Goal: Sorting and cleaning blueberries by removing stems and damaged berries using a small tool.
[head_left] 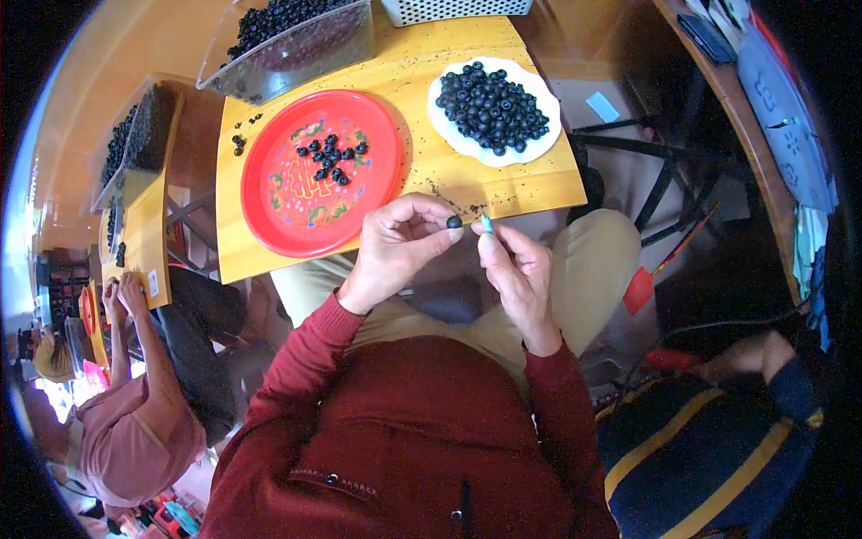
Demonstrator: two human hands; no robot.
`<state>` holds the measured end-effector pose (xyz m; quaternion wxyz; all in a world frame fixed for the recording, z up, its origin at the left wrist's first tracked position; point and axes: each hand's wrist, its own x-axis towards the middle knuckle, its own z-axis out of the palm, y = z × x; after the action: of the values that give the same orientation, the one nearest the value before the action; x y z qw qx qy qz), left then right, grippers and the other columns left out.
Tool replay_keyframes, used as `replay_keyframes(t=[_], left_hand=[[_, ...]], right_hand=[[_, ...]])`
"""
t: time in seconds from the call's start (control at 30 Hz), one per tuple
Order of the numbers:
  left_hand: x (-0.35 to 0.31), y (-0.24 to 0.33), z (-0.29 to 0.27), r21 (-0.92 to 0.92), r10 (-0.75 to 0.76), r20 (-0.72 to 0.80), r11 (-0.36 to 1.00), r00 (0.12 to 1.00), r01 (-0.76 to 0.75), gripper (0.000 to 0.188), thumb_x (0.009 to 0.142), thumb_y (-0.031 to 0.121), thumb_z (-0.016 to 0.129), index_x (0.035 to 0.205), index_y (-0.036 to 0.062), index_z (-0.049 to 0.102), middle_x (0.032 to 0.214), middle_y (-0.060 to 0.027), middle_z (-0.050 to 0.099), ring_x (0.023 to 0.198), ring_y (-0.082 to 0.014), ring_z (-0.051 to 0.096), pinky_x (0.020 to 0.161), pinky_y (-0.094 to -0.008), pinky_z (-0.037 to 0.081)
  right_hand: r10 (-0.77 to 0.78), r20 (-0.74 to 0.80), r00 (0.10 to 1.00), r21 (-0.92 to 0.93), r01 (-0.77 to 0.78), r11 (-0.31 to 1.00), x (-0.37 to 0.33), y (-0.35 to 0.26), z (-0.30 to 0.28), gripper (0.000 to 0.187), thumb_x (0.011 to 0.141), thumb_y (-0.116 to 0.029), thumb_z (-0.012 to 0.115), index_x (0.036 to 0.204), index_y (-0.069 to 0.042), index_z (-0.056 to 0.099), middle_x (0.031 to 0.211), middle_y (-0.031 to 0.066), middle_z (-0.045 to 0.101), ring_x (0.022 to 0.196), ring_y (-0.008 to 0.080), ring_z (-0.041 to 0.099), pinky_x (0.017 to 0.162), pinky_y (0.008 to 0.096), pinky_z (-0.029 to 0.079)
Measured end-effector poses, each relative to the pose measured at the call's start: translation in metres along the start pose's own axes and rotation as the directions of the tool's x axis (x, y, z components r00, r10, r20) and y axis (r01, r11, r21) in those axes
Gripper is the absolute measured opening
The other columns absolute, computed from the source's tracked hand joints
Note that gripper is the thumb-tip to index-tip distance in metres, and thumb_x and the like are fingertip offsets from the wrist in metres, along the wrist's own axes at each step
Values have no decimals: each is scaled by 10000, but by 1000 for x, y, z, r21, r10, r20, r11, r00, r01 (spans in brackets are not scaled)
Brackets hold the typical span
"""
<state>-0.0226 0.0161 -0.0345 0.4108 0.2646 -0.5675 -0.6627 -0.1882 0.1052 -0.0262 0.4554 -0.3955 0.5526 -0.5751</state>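
Note:
My left hand pinches a small black bead-like ball between thumb and fingertips, just off the table's near edge. Close to its right, my right hand is closed on a small object with a light-blue end; the rest of it is hidden by the fingers. The two hands are a little apart, above my lap. A red round tray with a printed pattern lies on the left of the table, with several black balls on it. To the right, a white scalloped plate carries a heap of them.
The yellow wooden table has dark crumbs scattered over it. A clear bin full of black balls stands at the far left, beside a white perforated basket. One person works at another table on the left; another is close on my right.

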Motion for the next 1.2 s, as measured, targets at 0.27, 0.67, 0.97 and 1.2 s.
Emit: replay_keyframes(t=[0.27, 0.67, 0.97, 1.2], left_hand=[[-7, 7, -5, 506, 127, 42, 852, 991, -131, 225, 790, 13, 771, 981, 4, 652, 885, -67, 691, 818, -117, 660, 728, -272, 541], [-8, 11, -2, 561, 289, 97, 774, 952, -292, 197, 778, 15, 779, 901, 27, 625, 849, -60, 683, 766, -142, 669, 684, -279, 537], [-9, 4, 3, 456, 271, 76, 846, 960, -275, 229, 769, -26, 791, 907, 18, 614, 894, -52, 689, 825, -114, 653, 729, -263, 534], [-13, 2, 7, 247, 164, 22, 955, 986, -164, 271, 797, -55, 768, 990, 8, 589, 972, -56, 651, 892, -102, 628, 800, -256, 548]], right_hand=[[-154, -18, 988, -15, 154, 988, 9, -2, 20, 220, 886, -172, 749, 987, 19, 708, 746, -27, 640, 695, 18, 512, 601, 212, 429], [137, 43, 990, 155, -142, 978, 7, -3, 10, 144, 906, -151, 701, 915, -10, 730, 639, -68, 563, 579, -2, 452, 490, 204, 333], [118, 103, 988, 32, -122, 992, 1, 3, -6, 228, 951, -204, 654, 1025, 6, 701, 754, 6, 639, 633, 77, 565, 571, 235, 437], [-177, 153, 972, -311, 217, 925, -12, -11, -13, 305, 952, -242, 642, 1111, 16, 671, 892, 187, 671, 816, 299, 674, 719, 363, 506]])
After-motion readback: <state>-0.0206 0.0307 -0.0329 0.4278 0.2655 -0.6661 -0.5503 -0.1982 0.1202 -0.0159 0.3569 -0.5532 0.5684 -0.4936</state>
